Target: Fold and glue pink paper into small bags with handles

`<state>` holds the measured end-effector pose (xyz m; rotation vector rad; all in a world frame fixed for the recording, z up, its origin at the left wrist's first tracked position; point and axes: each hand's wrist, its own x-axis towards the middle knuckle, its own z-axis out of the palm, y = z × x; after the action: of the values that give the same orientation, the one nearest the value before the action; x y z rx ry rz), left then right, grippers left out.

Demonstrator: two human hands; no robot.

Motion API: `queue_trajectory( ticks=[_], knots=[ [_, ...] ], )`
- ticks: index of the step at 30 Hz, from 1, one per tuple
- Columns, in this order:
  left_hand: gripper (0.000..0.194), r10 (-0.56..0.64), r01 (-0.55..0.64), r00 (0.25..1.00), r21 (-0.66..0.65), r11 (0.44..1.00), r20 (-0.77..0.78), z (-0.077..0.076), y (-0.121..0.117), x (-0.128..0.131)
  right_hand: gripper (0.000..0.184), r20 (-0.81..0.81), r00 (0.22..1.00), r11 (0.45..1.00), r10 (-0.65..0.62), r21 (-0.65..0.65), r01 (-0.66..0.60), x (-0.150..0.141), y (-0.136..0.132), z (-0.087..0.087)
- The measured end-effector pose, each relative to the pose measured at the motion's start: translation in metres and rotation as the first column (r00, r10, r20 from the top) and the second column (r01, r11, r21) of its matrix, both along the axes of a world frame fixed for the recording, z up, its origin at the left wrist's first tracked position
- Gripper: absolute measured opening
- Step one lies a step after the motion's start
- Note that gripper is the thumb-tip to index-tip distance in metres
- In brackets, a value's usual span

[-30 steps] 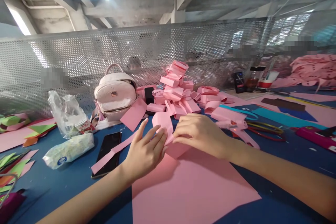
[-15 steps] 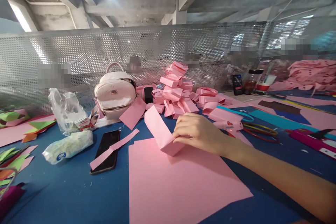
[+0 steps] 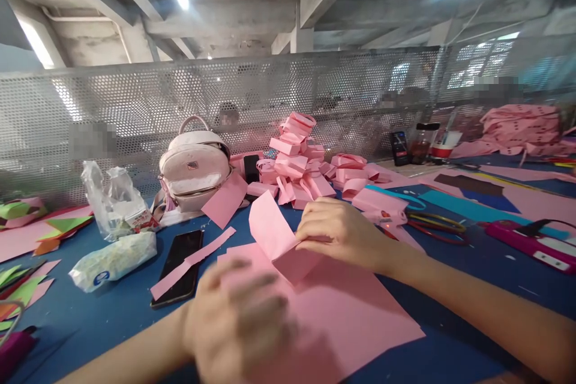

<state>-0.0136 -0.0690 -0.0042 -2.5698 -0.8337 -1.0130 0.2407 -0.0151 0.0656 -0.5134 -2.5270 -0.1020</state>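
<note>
My right hand pinches the edge of a folded piece of pink paper, fingers and thumb pressed together. That folded paper stands tilted, with one flap upright, over larger pink sheets lying on the blue table. Smeared by motion, my left hand hovers over the left part of the sheets, nearer to me than the folded paper. Whether its fingers hold anything cannot be made out. Behind my right hand rises a pile of folded pink paper pieces.
Left of the sheets lie a black phone under a pink strip and a tissue pack. A pale backpack and a plastic bag stand behind. At right are a pink glue gun, coiled cables and a magenta power strip.
My left hand has come into view from the lower left, over the pink sheets. My right hand still grips the folded paper, whose upright flap now opens wider. The view has shifted slightly.
</note>
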Motion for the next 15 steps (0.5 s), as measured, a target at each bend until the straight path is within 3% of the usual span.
queue_trajectory(
  ticks=[3,5,15],
  knots=[
    [0.009,-0.027,0.000,0.967,0.105,0.995,0.255,0.011,0.011,0.005,0.014,-0.129,0.990,0.997,-0.052,-0.065,0.044,-0.001,-0.002,-0.002],
    [0.014,-0.016,-0.009,0.938,0.071,0.997,0.345,0.013,0.018,0.009,0.011,-0.184,0.980,0.993,-0.074,-0.104,0.056,-0.002,-0.002,-0.004],
    [0.016,0.090,0.015,0.895,-0.231,0.973,0.436,0.002,0.024,0.015,0.016,-0.145,0.986,0.992,-0.081,-0.105,0.066,-0.002,0.002,-0.021]
  ],
)
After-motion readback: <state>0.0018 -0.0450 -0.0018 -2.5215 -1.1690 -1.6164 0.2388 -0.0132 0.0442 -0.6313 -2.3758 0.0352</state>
